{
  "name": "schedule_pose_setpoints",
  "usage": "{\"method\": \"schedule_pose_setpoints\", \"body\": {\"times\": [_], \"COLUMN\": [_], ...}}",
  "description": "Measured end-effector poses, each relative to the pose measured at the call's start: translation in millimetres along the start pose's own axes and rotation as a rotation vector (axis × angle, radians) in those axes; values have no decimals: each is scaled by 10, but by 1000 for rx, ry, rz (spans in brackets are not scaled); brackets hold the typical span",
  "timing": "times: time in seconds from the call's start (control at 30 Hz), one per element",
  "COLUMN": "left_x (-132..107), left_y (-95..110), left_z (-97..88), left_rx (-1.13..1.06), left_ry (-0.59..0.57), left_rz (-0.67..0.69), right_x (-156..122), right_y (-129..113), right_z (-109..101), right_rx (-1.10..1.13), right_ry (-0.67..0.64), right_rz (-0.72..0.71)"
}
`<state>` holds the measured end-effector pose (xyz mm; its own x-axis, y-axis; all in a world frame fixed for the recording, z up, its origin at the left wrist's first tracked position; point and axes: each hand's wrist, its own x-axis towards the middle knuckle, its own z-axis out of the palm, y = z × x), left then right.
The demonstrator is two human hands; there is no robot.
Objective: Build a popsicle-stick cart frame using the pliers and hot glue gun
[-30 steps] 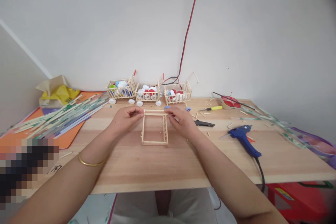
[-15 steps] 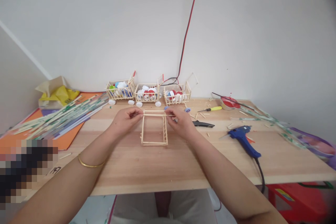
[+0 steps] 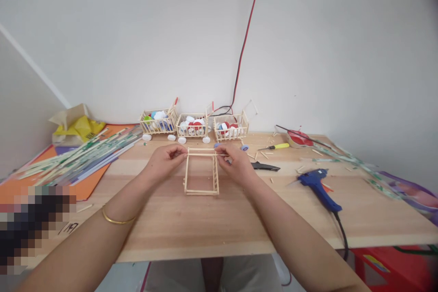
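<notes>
A small rectangular frame (image 3: 201, 192) of thin wooden sticks lies on the table in front of me, with short upright bars along its right side. Across its far end runs a wooden stick (image 3: 202, 154). My left hand (image 3: 169, 160) pinches the left end of this stick at the frame's far left corner. At the far right corner, my right hand (image 3: 235, 164) has its fingers closed on the other end. Fingertips cover both stick ends, and I cannot tell whether the stick is fastened to the frame.
Behind stand three stick carts (image 3: 192, 131) holding bottle caps. To the right lie a black utility knife (image 3: 265, 166), a yellow-handled tool (image 3: 280, 146), a blue glue gun (image 3: 316, 185) and a red bowl (image 3: 299, 138). Bundled sticks (image 3: 89, 155) cover an orange sheet (image 3: 92, 185) on the left.
The whole scene sits slightly lower in view, as the camera has tilted a little. Both hands keep their hold on the stick at the frame's far end.
</notes>
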<state>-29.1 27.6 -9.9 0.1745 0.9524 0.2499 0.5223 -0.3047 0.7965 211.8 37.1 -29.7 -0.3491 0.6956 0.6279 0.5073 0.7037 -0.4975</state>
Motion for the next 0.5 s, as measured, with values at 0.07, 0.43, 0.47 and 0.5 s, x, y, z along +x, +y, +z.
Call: {"method": "schedule_pose_setpoints", "body": {"times": [0.07, 0.43, 0.47, 0.5], "left_x": [0, 2, 2, 1], "left_y": [8, -20, -20, -19], "left_z": [-1, 5, 5, 5], "left_rx": [-3, -18, -16, -15], "left_ry": [-2, 6, 6, 7], "left_rz": [-3, 2, -2, -7], "right_x": [0, -11, -11, -10], "right_y": [-2, 15, 14, 13], "right_z": [-3, -2, -4, -6], "right_rx": [0, -20, -17, -16], "right_ry": [0, 11, 10, 8], "right_rz": [-5, -38, -36, -32]}}
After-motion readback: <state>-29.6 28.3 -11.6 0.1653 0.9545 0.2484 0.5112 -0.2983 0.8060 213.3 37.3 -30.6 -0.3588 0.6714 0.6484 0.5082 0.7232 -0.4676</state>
